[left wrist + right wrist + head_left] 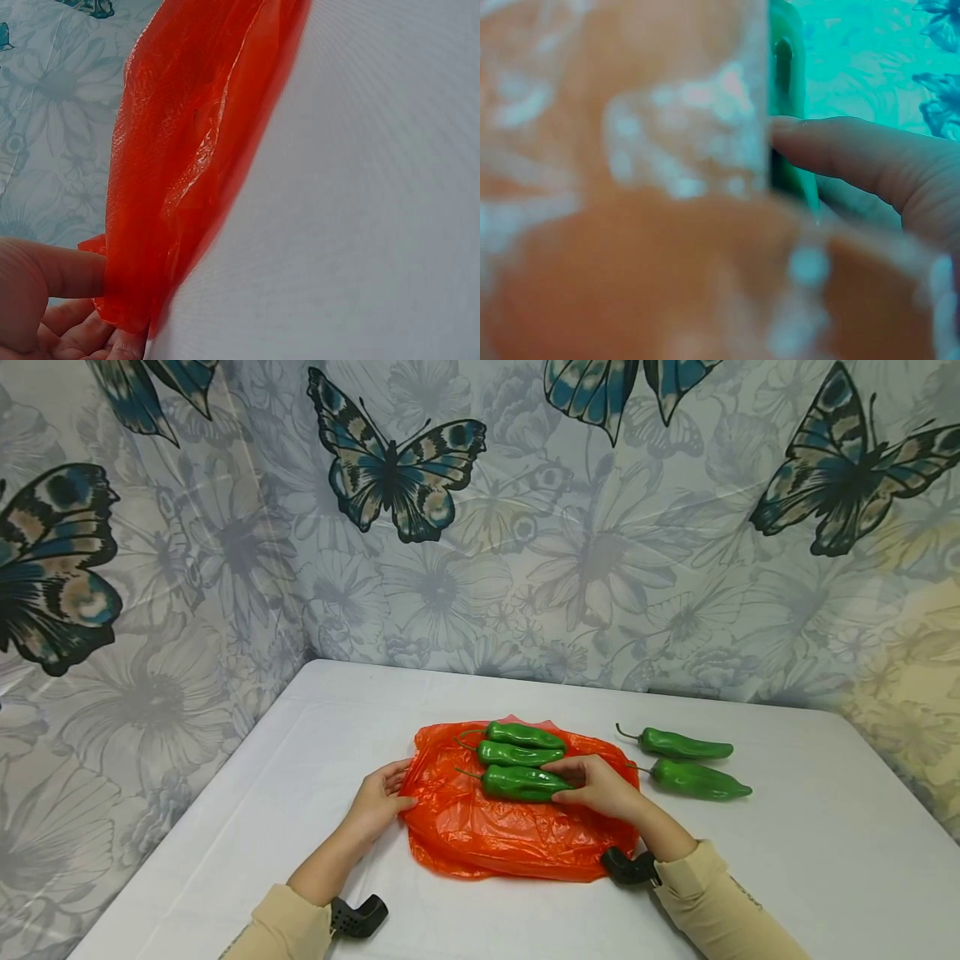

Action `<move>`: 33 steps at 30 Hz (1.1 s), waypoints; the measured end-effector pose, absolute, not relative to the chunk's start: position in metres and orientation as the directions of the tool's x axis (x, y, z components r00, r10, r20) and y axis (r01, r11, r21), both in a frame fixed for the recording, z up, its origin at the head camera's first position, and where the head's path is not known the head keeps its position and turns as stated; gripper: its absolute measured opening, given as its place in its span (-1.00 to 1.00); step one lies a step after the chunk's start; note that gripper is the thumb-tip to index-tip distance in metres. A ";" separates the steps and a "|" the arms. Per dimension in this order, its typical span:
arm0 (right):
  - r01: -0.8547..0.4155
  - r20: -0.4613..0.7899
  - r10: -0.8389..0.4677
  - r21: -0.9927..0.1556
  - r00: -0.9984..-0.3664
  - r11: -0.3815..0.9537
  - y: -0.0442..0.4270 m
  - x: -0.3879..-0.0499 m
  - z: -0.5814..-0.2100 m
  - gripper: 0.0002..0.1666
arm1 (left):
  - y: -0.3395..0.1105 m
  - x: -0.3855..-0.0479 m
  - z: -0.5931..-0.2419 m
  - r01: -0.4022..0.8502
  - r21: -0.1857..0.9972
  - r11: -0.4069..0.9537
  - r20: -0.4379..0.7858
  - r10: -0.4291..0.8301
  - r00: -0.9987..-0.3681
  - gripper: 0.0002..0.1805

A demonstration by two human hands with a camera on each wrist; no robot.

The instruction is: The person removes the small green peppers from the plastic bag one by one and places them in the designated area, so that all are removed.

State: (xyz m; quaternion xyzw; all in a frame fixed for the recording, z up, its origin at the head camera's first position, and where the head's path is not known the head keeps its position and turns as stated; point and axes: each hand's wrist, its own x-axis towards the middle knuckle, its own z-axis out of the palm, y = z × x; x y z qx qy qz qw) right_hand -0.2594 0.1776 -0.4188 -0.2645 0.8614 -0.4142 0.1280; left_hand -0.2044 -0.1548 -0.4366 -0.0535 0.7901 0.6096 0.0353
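An orange-red plastic bag (502, 843) lies flat on the white table. Three long green peppers rest on it side by side: a far one (525, 735), a middle one (517, 753) and a near one (513, 782). My right hand (603, 789) holds the near pepper by its tip end, thumb on the close side. At the bag's left edge, my left hand (378, 800) pinches the plastic between thumb and fingers; the left wrist view shows the bag (172, 165) rising from that grip. Blurred plastic fills much of the right wrist view, partly hiding the pepper (787, 67).
Two more green peppers, one farther back (686, 744) and one closer (699, 779), lie on the table (810, 827) right of the bag. A butterfly-patterned cloth (450, 593) hangs behind and at the left. Black wrist devices (360, 917) sit at both cuffs.
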 end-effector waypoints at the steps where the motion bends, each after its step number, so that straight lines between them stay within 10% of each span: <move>1: -0.351 0.000 -0.562 -0.781 -0.827 0.517 0.177 -0.259 -0.419 -0.47 | -0.155 -0.204 -0.437 -0.128 0.959 0.251 -0.122 -0.042 -0.992 -0.36; 33: -0.376 0.027 -0.537 -0.744 -0.843 0.553 0.173 -0.254 -0.414 -0.57 | -0.155 -0.203 -0.437 -0.133 0.961 0.243 -0.127 -0.044 -0.991 -0.37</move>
